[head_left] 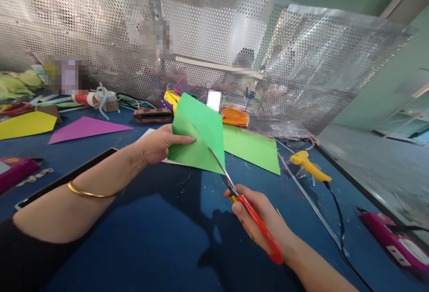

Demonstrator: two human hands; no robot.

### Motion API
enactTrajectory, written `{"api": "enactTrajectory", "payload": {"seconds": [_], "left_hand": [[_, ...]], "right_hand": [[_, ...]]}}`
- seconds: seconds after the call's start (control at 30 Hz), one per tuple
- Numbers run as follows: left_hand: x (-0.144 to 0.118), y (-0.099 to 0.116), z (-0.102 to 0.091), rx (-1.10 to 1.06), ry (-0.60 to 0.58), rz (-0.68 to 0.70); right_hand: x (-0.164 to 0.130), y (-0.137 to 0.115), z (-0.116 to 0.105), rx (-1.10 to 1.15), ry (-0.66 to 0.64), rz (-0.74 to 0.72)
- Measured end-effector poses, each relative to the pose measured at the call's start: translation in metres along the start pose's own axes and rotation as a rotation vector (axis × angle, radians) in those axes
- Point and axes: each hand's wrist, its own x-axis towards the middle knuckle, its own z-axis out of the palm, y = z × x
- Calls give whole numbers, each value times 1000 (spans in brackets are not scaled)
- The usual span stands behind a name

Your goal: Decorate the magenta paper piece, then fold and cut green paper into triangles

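Observation:
Between thumb and fingers, my left hand (pixel 160 142) pinches a green sheet of paper (pixel 199 127) by its left side, raised above the blue table. The sheet shows a diagonal line across it. My right hand (pixel 256 211) is wrapped round red-handled scissors (pixel 259 227), with a yellow part showing by the fingers. Their blades reach the lower right corner of the sheet, one blade lying over its front. Behind the sheet lies a lighter green sheet (pixel 251 147) on the table.
A yellow glue gun (pixel 310 167) with a black cord and a purple power strip (pixel 393 238) lie at right. Purple paper (pixel 89 129), yellow paper (pixel 28 123), a dark tablet-like slab (pixel 67 178) and a brown pouch (pixel 152 114) lie left. Perforated metal (pixel 208 28) stands behind.

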Motion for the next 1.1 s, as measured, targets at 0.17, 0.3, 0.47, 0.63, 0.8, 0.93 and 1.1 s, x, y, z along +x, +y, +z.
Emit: {"api": "enactTrajectory", "payload": {"seconds": [0.17, 0.3, 0.47, 0.63, 0.8, 0.93, 1.1], "left_hand": [[-1, -2, 3, -4, -4, -45], [-1, -5, 8, 3, -2, -41], [-1, -7, 11, 9, -9, -32], [-1, -6, 12, 21, 8, -40], [-2, -6, 11, 25, 0, -32], [-3, -5, 11, 34, 11, -33], [-3, -3, 11, 26, 2, -33]], "right_hand": [[-1, -1, -4, 23, -42, -47], [-1, -3, -4, 45, -45, -32], [-1, -2, -4, 44, -31, -23], [-1, 1, 0, 29, 18, -1], [-2, 1, 4, -15, 51, -3], [-1, 1, 4, -100, 74, -29], [-1, 1, 4, -163, 84, -34]]}}
